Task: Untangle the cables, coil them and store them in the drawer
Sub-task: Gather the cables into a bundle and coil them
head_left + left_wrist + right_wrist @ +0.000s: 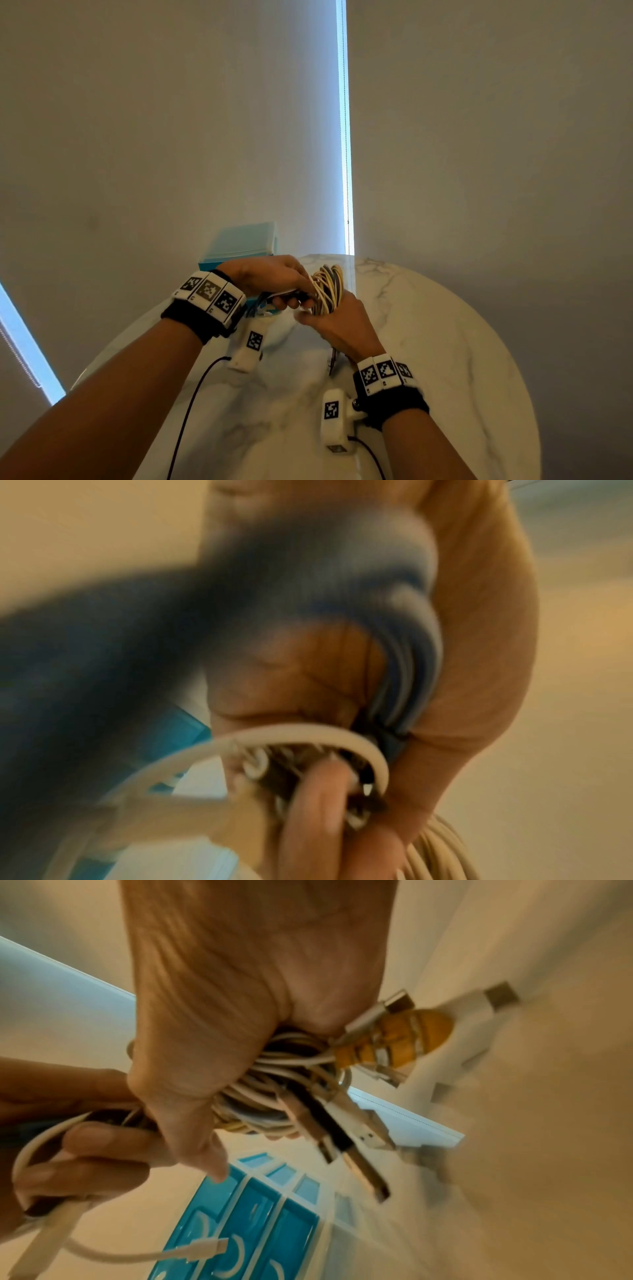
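Note:
Both hands meet above the round marble table (445,342). My right hand (337,318) grips a coil of cream, white and grey cables (327,286) held upright. In the right wrist view the right hand (240,1001) is closed round this coil (270,1093), and several USB plugs (363,1139) hang out of it. My left hand (274,277) touches the coil's left side, its fingers (85,1150) curled round a white cable and a dark one. A white plug end (202,1252) dangles below. The left wrist view is blurred: blue-grey cable loops (404,647) and a white loop (301,733) lie against the palm.
A translucent blue drawer unit (239,245) stands at the table's far left edge, behind my left hand; its stacked fronts (246,1221) show in the right wrist view. Pale blinds hang behind the table. Black sensor leads run from both wrists.

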